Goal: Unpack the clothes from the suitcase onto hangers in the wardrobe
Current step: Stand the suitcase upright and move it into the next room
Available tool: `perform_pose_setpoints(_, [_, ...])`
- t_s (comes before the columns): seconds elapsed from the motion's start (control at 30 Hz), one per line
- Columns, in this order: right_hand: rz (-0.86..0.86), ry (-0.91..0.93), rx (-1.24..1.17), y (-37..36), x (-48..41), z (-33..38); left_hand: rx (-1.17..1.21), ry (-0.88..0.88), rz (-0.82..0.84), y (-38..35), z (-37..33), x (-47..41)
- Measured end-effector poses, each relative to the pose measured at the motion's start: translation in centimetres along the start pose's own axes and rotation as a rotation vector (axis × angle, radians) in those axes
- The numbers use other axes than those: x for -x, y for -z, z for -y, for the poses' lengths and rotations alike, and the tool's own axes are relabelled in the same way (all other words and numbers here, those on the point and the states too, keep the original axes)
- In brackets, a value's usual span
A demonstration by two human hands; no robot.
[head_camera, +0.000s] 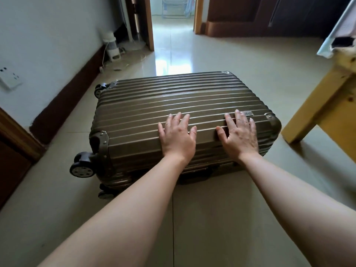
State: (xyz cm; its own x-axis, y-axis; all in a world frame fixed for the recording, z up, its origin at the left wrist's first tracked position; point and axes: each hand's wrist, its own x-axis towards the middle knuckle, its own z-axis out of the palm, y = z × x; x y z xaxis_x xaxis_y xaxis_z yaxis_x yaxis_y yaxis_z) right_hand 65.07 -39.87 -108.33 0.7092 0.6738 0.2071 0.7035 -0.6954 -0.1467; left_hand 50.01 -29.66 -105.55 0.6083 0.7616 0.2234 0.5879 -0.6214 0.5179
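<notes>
Place: home, probably a bedroom.
Evidence: glossy tiled floor [221, 60]; wooden furniture leg [317, 105] right; wall socket [9, 78] left; doorway [173, 22] far.

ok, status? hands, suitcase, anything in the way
Left hand and right hand open, flat on the suitcase lid, fingers spread. Suitcase shut, lying on the floor; no clothes in view. Wooden furniture leg close by its right end.

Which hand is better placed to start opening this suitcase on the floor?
Left, slightly. The left hand lies flat near the middle of the near edge of the closed suitcase, just above the dark side handle; the right hand lies flat nearer the right corner. No latches are visible.
</notes>
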Motion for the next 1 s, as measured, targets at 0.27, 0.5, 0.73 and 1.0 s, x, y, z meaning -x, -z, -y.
perform_pose_setpoints(0.27, [-0.139, -0.082, -0.153, -0.6, -0.8, -5.2, -0.246, -0.021, 0.158, -3.2, -4.1, -3.7])
perform_pose_setpoints(0.5, [-0.185, -0.463, -0.749, -1.7, -2.7, -10.4, -0.411, 0.051, 0.109, -5.7, -6.2, -4.4])
perform_pose_setpoints(0.73, [-0.315, -0.678, -0.946, -2.2, -3.2, -11.5, -0.455, 0.124, 0.138, -6.6, -7.6, -5.1])
perform_pose_setpoints(1.0, [-0.341, -0.992, -0.941, -2.2, -0.7, -12.6, -0.469, 0.276, 0.191, -6.5, -10.1, -5.9])
